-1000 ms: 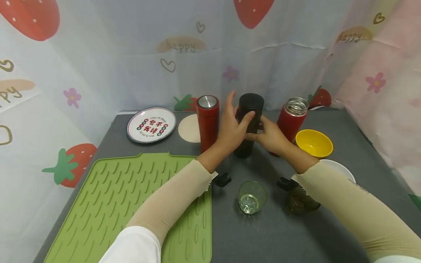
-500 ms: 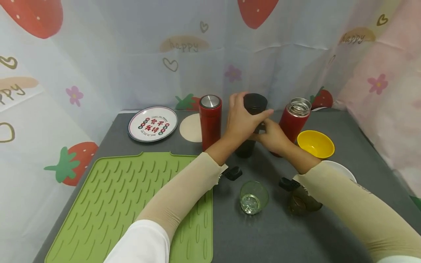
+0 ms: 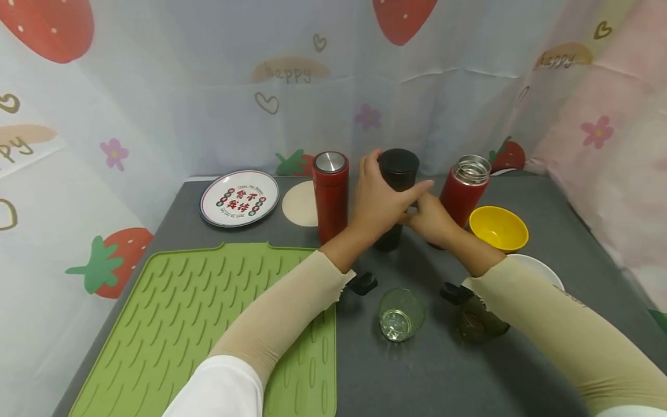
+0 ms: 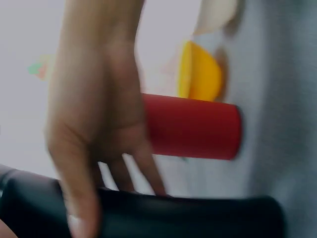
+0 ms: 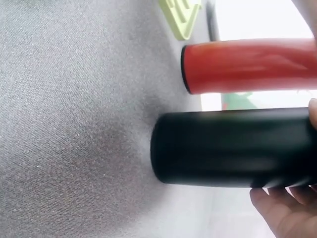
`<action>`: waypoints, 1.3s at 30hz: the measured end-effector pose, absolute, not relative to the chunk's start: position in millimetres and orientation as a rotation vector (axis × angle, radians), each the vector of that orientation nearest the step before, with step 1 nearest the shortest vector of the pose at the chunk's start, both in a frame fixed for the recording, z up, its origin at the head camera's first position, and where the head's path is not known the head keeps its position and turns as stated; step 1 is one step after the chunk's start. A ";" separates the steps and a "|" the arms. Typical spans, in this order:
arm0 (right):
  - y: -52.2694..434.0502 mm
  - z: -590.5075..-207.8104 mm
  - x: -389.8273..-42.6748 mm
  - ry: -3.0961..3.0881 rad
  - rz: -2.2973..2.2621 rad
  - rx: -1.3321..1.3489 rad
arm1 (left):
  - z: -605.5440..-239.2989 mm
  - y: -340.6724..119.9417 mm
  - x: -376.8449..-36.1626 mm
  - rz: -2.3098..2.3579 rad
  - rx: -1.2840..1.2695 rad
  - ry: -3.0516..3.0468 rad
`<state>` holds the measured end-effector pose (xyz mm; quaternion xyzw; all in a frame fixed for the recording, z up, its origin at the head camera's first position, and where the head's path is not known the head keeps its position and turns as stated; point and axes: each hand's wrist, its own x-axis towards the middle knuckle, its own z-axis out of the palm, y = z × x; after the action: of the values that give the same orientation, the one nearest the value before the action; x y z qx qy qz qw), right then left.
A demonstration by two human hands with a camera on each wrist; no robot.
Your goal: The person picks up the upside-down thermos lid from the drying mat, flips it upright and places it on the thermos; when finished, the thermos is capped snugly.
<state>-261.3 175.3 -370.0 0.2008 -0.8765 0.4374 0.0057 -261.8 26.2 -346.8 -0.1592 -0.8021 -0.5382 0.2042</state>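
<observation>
Your green mat (image 3: 208, 324) fills the near left of the grey table (image 3: 521, 370). At the table's back the black flask (image 3: 397, 197) stands upright between two red flasks, one capped (image 3: 330, 194), one open-mouthed (image 3: 465, 191). Your left hand (image 3: 377, 202) curls round its upper body just under the lid; your right hand (image 3: 432, 219) grips it lower down. The step appears to be uncapping; next likely calls for steadying the body while twisting the top.

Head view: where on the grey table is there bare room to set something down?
Bare: the near strip right of the green mat, below the clear glass; and the far right corner behind the yellow bowl. Crowded: the back row of flasks, where both hands hold the black flask.
</observation>
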 end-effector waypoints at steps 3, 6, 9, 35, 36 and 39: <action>174.6 -371.0 -261.2 -2.751 1.384 0.621 | -337.4 29.4 -263.8 -1.473 -0.367 -2.320; 174.3 -370.5 -262.2 -2.789 1.411 0.562 | -331.5 23.5 -268.1 -1.545 -0.414 -2.347; 174.9 -369.6 -262.9 -2.830 1.404 0.520 | -327.0 13.1 -273.4 -1.609 -0.547 -2.415; 178.7 -368.3 -267.0 -2.820 1.461 0.508 | -335.3 -9.9 -246.7 -1.457 -0.638 -2.506; 177.9 -368.3 -266.7 -2.823 1.462 0.508 | -336.2 -19.1 -236.2 -1.387 -0.672 -2.545; 178.1 -367.3 -266.6 -2.858 1.458 0.485 | -340.9 -59.5 -208.3 -1.204 -0.845 -2.690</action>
<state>-266.6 178.1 -367.3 0.1494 -0.8796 0.4488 -0.0514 -208.3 -59.5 -340.9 -0.2753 -0.8768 -0.3925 0.0377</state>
